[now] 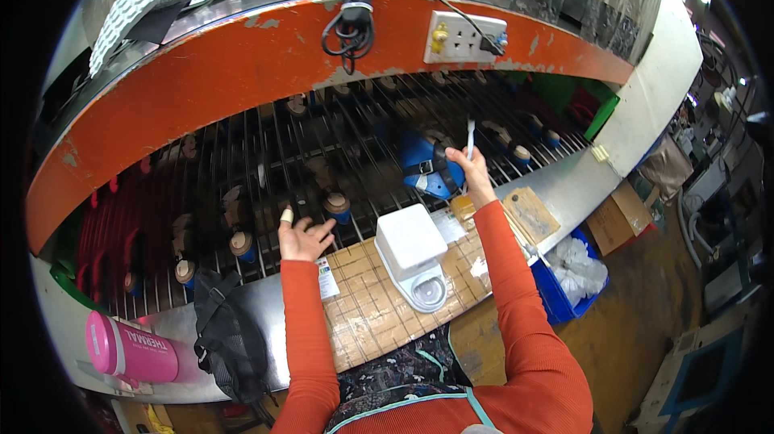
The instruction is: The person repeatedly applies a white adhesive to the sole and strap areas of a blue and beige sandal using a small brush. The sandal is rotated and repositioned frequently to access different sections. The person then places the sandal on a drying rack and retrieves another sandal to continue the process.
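My right hand (473,176) grips a slim white-handled brush (471,137) that points up and away from me. Just left of it, a blue shoe last (431,180) with black buckled straps lies on the rack of metal bars (367,184). My left hand (305,238) is open, palm up and fingers spread, with a pale wrap on one finger. Close to its fingertips, a shoe last with a blue part and a tan end (337,206) rests on the rack. Between my hands a white box-shaped dispenser (411,240) with a round cup at its base stands on a cardboard-covered board (363,325).
A pink thermal bottle (137,349) and a black bag (227,337) are at the left. A blue bin (556,297) with crumpled plastic sits at the right, near a wooden block (532,214). An orange beam (242,47) with a socket strip (463,36) spans the far side.
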Tool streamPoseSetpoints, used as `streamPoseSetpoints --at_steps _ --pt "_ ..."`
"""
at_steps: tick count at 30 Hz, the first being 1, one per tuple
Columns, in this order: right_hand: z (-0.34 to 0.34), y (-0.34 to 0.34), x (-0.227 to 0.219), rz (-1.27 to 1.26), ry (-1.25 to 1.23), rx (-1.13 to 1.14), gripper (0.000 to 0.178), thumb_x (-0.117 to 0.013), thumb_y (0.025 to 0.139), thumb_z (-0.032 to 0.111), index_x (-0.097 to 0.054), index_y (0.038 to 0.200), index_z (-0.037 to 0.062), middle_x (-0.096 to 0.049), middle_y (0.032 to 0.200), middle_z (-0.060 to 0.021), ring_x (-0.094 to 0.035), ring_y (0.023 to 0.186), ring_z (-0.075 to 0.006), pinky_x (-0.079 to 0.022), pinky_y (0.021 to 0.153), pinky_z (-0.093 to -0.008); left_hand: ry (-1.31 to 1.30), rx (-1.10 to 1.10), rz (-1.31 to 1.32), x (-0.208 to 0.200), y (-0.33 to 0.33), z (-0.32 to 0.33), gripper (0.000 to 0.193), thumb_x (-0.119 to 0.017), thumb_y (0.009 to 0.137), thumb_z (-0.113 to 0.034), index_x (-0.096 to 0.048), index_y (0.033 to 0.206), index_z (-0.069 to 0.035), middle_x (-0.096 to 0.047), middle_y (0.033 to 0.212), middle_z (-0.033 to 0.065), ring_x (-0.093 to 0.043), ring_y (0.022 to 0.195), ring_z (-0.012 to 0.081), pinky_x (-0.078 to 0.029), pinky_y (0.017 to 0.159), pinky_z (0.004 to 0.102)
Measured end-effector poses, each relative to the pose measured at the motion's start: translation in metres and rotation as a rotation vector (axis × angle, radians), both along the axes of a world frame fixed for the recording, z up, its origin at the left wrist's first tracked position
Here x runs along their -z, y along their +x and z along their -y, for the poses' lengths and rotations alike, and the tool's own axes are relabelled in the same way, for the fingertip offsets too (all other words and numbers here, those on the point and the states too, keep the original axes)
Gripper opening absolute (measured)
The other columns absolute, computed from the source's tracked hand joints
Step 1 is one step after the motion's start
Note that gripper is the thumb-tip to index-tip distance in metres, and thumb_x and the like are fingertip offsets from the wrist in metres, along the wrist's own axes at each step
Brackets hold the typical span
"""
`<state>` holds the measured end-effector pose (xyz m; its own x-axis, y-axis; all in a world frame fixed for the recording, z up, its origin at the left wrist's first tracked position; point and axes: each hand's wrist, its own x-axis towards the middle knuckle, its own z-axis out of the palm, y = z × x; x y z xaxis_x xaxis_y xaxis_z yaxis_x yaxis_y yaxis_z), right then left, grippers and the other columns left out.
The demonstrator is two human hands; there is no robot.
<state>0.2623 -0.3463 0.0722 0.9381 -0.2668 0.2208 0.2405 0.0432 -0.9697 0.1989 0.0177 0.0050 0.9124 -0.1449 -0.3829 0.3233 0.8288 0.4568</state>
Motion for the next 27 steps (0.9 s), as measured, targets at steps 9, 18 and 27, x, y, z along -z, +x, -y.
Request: streamPoseSetpoints --at_steps 9,18,27 --pt "-0.044 -0.173 -0.042 0.252 0.125 -0.361 0.051 -0.082 0.07 0.018 -0.039 0.098 0.0106 -0.063 0.086 -0.0081 -0.058 0.078 -0.0096 -0.047 0.073 -0.0234 0.108 0.372 0.578 -0.057 -0.145 0.08 0.094 -0.073 0.08 -0.044 -0.022 0.151 -0.009 -0.044 0.141 0.0174 -0.048 0.127 0.0351 -0.043 0.102 0.0505" --pt "-0.031 -0.261 0.024 -0.06 -0.354 -0.135 0.035 -0.052 0.1 0.032 -0.057 0.084 0.0016 -0.066 0.088 -0.0072 -0.062 0.081 -0.0139 -0.048 0.075 -0.0262 0.86 0.02 1.09 -0.033 -0.204 0.051 0.107 -0.094 0.057 -0.019 -0.034 0.144 -0.006 -0.042 0.144 0.0156 -0.049 0.126 0.0285 -0.045 0.104 0.043" --pt "-0.033 -0.26 0.051 0.11 -1.182 0.251 0.005 -0.074 0.08 0.019 -0.073 0.085 0.0163 -0.059 0.073 0.0013 -0.052 0.064 -0.0183 -0.029 0.075 -0.0358 0.225 -0.065 0.882 -0.064 -0.219 0.01 0.092 -0.075 0.075 -0.032 -0.023 0.149 -0.012 -0.029 0.151 0.02 -0.039 0.134 0.0357 -0.045 0.104 0.0459"
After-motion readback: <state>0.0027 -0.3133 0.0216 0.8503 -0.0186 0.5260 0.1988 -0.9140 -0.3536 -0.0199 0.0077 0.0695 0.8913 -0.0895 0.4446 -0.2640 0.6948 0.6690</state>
